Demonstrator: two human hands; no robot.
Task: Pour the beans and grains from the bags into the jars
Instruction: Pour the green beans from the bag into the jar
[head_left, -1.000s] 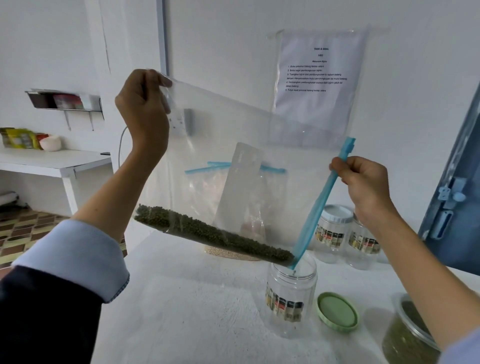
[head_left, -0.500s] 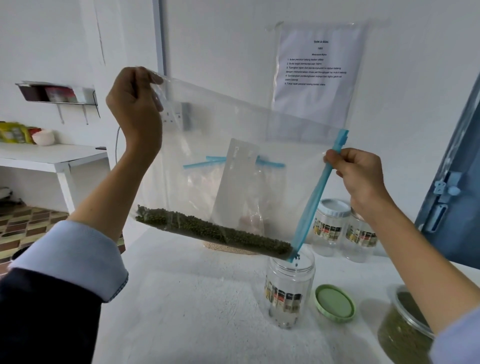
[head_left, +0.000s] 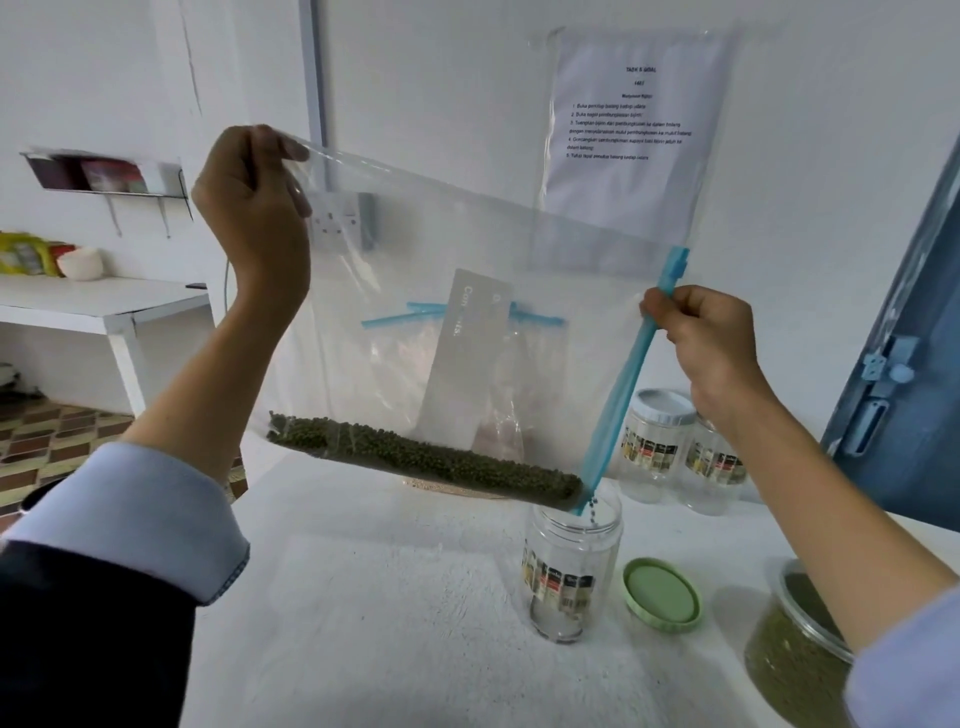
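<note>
The open jar (head_left: 571, 561) stands on the near part of the desk (head_left: 363, 597), its green lid (head_left: 662, 594) lying just to its right. Keep the bag's low corner directly over the jar mouth. A thin stream of beans (head_left: 592, 506) falls from that corner; judged from this, the opening is narrow, so a steady tilt should prevent spills.

The right hand (head_left: 698, 340) is curled around the blue zip strip (head_left: 631, 374) and sets the pour direction. The left hand (head_left: 254, 192) pinches the bag's upper left corner, raised high. Lifting it further would drive the beans (head_left: 426, 460) down the lower fold toward the corner.

The bag (head_left: 467, 312) hangs between both hands, above the desk. Two closed jars (head_left: 657, 441) stand farther back to the right.

Compared with half a second ago, beans now drop visibly into the jar, where only a few were at the corner. The grips and the bag's tilt look unchanged.
</note>
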